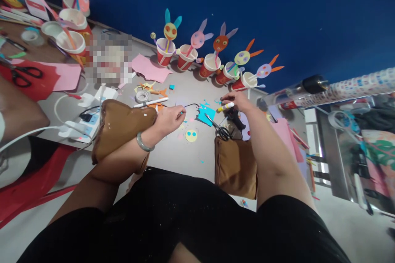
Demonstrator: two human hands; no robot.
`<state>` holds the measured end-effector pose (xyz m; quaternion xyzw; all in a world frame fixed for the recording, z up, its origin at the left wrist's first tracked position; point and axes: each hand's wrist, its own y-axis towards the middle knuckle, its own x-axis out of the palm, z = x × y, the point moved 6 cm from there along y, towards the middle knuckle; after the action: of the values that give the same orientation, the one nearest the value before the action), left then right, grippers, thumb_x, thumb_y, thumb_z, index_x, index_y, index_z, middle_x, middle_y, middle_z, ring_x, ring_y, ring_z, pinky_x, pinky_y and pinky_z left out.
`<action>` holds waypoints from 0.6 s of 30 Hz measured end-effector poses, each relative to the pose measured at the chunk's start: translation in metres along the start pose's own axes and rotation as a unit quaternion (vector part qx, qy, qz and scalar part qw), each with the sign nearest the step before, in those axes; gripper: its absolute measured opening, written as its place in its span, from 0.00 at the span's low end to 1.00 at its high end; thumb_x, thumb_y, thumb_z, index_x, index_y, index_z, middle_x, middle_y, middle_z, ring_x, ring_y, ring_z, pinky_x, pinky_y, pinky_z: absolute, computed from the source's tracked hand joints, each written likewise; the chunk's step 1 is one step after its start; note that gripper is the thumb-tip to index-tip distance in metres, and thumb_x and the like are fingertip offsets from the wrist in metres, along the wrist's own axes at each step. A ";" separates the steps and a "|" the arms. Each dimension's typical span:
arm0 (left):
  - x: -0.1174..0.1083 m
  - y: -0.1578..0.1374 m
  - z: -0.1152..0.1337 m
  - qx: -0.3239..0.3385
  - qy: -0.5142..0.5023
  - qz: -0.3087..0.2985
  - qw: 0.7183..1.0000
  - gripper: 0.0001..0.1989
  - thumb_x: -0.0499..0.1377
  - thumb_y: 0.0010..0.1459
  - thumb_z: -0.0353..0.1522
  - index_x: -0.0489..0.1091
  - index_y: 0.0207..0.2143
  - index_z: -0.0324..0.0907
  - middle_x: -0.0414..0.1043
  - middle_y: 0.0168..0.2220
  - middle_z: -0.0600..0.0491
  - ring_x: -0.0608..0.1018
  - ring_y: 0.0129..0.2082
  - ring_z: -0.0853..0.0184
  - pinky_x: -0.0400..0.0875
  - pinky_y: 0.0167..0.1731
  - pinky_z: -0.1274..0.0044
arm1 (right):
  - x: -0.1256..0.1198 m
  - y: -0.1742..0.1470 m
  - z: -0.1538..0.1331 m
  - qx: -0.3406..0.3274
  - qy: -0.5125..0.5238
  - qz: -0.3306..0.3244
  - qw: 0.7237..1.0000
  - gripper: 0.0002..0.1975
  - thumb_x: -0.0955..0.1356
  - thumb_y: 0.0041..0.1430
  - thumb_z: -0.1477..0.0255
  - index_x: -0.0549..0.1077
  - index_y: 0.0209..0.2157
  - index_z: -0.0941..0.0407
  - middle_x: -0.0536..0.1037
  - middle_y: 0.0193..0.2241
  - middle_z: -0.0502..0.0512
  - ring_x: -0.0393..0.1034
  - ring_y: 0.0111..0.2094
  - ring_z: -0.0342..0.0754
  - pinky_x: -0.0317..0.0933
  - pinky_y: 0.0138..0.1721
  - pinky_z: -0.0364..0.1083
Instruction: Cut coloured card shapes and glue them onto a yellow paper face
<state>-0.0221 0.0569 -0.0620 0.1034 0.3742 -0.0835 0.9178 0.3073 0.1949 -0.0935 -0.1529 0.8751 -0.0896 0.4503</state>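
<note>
My left hand (171,118) is above the grey table with its fingers curled together; a tiny blue bit shows at the fingertips, too small to name. On that wrist is a bangle (143,143). Further right, my right hand (237,101) reaches low over the table, fingers bent but apart, close to a yellow-and-white marker (226,107) and a black glue gun (237,120). Between the hands lie a cut blue paper sheet (206,115) and black-handled scissors (222,132). Nearer me is a yellow paper disc (191,135) with two blue dots.
Red-and-white paper cups (210,65) holding paper rabbit figures line the blue wall. Brown cushions (120,125) lie under my left forearm and by my right one (236,168). A power strip (88,121), tape roll (142,97) and pink paper (150,68) are on the left.
</note>
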 end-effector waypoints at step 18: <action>-0.008 -0.001 0.001 0.017 -0.092 0.030 0.995 0.07 0.58 0.58 0.31 0.76 0.36 0.42 0.74 0.25 0.56 0.72 0.24 0.70 0.64 0.31 0.77 | -0.055 -0.042 -0.019 -0.002 -0.032 0.200 0.979 0.05 0.72 0.49 0.69 0.75 0.25 0.56 0.79 0.24 0.53 0.70 0.27 0.46 0.65 0.32 0.46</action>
<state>-0.0273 0.0567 -0.0559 0.1216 0.2834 -0.0717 0.9486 0.3299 0.1752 -0.0284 0.0214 0.8732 0.0092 0.4869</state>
